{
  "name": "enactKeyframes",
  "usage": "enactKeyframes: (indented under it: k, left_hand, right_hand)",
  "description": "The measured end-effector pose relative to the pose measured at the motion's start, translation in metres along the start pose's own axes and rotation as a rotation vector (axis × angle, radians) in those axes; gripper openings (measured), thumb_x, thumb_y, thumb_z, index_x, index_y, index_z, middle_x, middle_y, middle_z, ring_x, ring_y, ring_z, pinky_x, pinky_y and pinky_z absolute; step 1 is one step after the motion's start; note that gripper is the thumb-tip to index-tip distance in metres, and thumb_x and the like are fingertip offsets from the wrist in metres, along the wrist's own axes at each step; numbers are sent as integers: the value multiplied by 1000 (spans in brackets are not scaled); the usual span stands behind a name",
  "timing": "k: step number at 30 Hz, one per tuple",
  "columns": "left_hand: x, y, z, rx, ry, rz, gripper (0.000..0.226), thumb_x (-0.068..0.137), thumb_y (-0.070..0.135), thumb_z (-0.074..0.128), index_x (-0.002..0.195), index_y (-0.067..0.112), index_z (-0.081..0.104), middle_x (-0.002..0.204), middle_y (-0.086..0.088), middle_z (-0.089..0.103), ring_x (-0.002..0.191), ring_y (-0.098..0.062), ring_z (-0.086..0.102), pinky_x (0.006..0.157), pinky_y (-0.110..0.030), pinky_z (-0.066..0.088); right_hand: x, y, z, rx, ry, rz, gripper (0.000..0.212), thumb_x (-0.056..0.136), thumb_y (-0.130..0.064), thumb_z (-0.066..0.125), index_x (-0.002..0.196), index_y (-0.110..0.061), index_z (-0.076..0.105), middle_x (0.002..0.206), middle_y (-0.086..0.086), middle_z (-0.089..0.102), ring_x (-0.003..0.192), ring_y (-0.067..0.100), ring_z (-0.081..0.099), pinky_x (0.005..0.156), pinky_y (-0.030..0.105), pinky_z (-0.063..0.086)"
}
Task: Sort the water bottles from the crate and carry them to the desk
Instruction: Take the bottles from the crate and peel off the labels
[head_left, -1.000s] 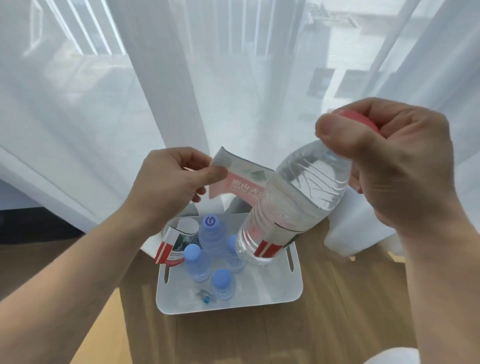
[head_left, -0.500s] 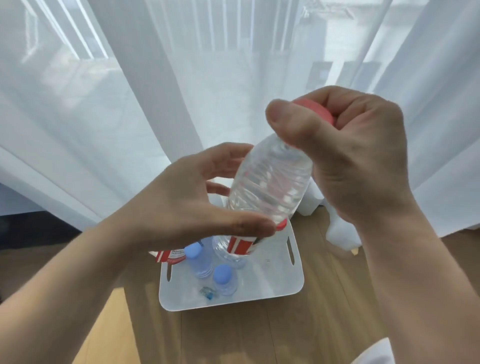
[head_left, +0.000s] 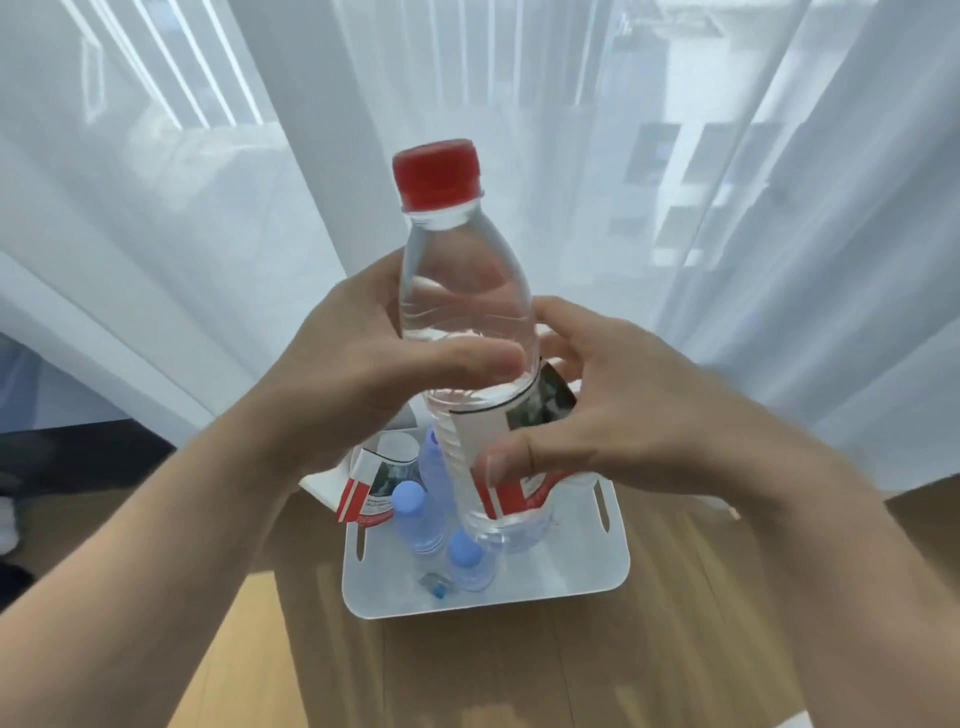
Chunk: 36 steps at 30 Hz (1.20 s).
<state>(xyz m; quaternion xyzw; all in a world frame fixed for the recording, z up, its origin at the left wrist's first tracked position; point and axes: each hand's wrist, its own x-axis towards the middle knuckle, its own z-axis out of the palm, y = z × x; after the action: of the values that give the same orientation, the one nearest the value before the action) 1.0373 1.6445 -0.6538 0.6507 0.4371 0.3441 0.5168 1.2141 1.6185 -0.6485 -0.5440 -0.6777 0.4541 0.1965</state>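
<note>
Largely behind bottle (head_left: 467, 312), left hand (head_left: 337, 379) and right hand (head_left: 628, 421): the crate (head_left: 571, 577).

Light: bright daylight pours through the sheer curtains (head_left: 182, 234), straight at the camera.
Glare: window washed out, pale blue-white.
Floor (head_left: 519, 670): dimmer, one sunlit strip lower left.
Blur: right hand (head_left: 623, 415) smeared at the wrist; bottle (head_left: 467, 322) sharp.
Edges: curtain folds bow outward.

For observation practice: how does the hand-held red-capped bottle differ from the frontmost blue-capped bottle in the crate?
The red-capped bottle has a red cap; the blue-capped bottle a pale blue one. The red-capped bottle is held above the crate by left hand and right hand; the blue-capped bottle stands inside it. The red-capped bottle shows a red-and-white label; the blue-capped bottle shows none. Both are clear and capped.
</note>
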Motion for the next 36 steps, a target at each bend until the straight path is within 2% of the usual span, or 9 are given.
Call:
enactKeyframes:
  k: [2,6,11,15,17,20,24,32,36]
  left_hand:
    - [1,-3,-3,25,56,-27,55,50,27,78,102,14,63,93,-3,75,89,-18,72,76,-29,52]
    - [-1,-9,-7,88,167,-105,63,44,26,84,103,20,64,92,3,75,87,-12,72,81,-32,54]
    - [1,-19,-5,308,333,-137,63,53,45,79,109,27,58,97,7,72,87,-3,68,79,-29,52]
    - [4,-27,-10,394,426,-129,67,47,53,79,106,28,58,98,11,71,91,-7,68,88,-40,53]
    - [4,-29,-13,425,404,-125,65,47,53,79,104,27,60,97,12,71,90,-6,69,89,-40,53]
    - [3,-33,-9,478,316,-135,62,49,56,77,102,30,60,96,13,71,89,-3,68,88,-39,53]
    - [-1,-39,7,511,228,-156,57,48,59,75,97,33,61,88,15,72,83,0,68,84,-34,54]
    - [-2,-47,43,498,53,-120,50,53,54,78,92,30,58,82,17,67,78,-2,64,72,-22,52]
    - [-7,-61,64,568,-88,-111,48,56,48,80,85,41,43,74,27,53,71,1,57,62,-5,36]
  right_hand:
    - [5,5,-1,-150,63,56,68,45,-49,83,106,-41,55,83,-16,66,74,0,65,65,22,54]
    - [12,10,1,-292,156,54,17,65,-35,77,69,-24,65,61,-10,64,62,5,60,65,36,54]
    - [0,1,-5,-321,-83,158,24,65,-26,78,52,-19,59,44,-12,59,41,1,51,44,18,40]
    - [-15,5,-22,-378,-175,341,23,66,-25,78,57,-12,62,49,-6,66,42,2,53,47,20,40]
    - [-14,12,-31,-396,-84,419,29,69,-20,77,53,-10,56,49,-1,63,49,11,55,52,28,43]
    - [-9,19,-41,-358,117,464,18,76,-14,72,71,-1,61,68,12,69,67,28,63,63,41,52]
    - [-5,23,-45,-296,293,431,14,77,-12,69,81,1,63,76,17,70,72,34,66,61,41,52]
    - [-1,29,-47,-172,446,346,4,78,-18,66,75,-17,64,77,4,67,64,19,60,52,28,42]
    - [-2,26,-47,-114,475,278,7,79,-21,65,73,-19,62,74,1,67,59,11,56,50,26,37]
